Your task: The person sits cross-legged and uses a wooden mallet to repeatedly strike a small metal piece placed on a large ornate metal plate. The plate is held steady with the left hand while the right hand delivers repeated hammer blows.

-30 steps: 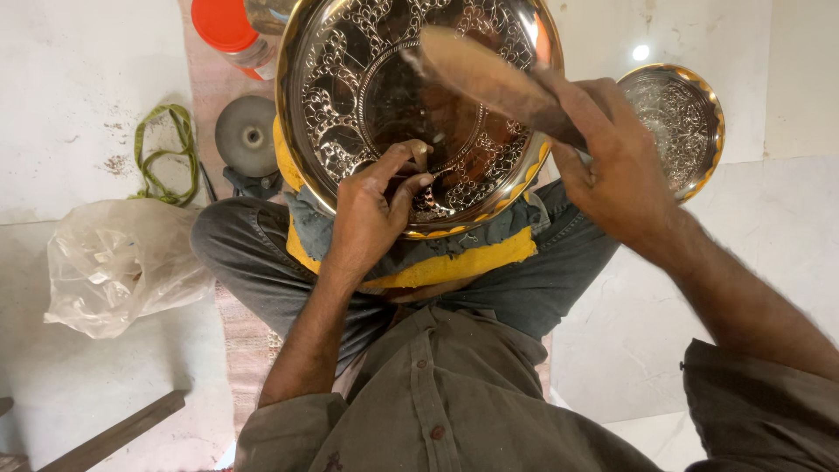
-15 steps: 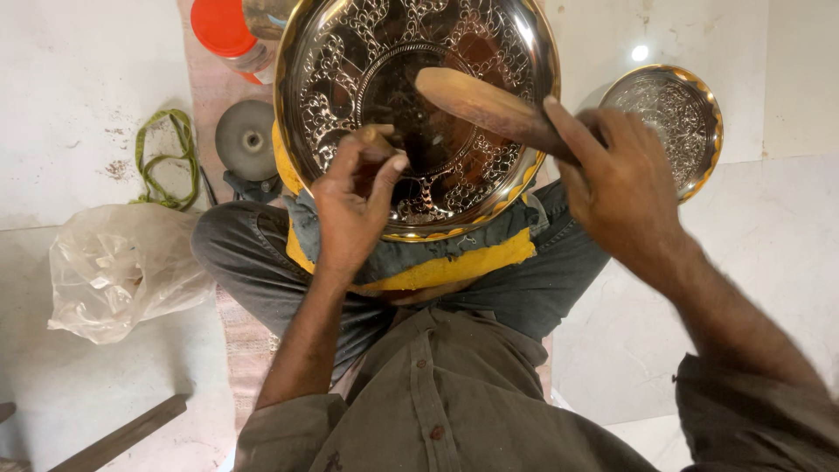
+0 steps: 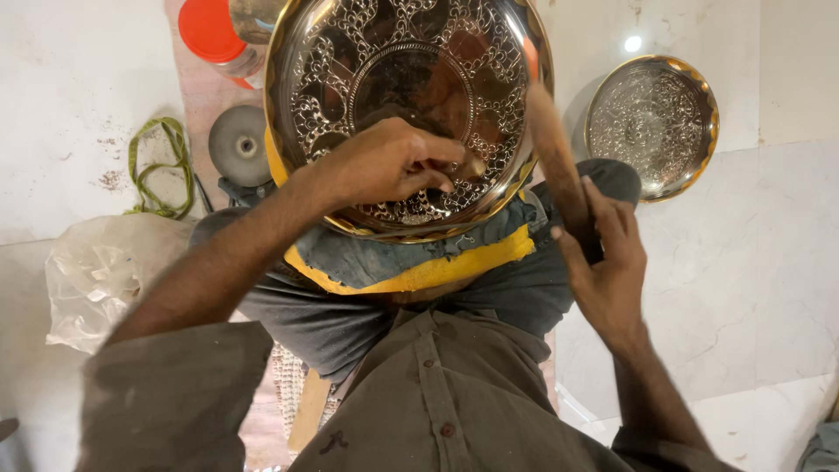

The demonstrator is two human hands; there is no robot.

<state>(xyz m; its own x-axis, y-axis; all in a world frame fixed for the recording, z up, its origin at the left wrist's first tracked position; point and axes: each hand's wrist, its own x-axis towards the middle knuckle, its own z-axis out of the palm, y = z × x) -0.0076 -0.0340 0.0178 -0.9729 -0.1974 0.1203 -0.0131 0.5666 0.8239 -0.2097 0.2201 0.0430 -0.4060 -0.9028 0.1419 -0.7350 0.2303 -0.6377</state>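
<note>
A large round metal plate (image 3: 411, 52) with engraved floral patterns and a golden rim rests on a dark pad with a yellow edge (image 3: 419, 267) on my lap. My left hand (image 3: 384, 162) lies on the plate's lower part, fingers pinched around a small punch (image 3: 477, 164) whose tip touches the metal. My right hand (image 3: 607, 262) grips a wooden mallet (image 3: 549, 144) by its lower end. The mallet stands beside the plate's right rim and is blurred.
A smaller engraved plate (image 3: 651, 127) lies on the marble floor at the right. At the left are a red-lidded jar (image 3: 210, 31), a grey disc (image 3: 238, 144), a green cord (image 3: 162, 166) and a crumpled plastic bag (image 3: 92, 275). A wooden piece (image 3: 306, 411) lies by my knee.
My right hand has swung the wooden mallet from over the plate's middle out to its right rim. My left hand has shifted right across the lower plate.
</note>
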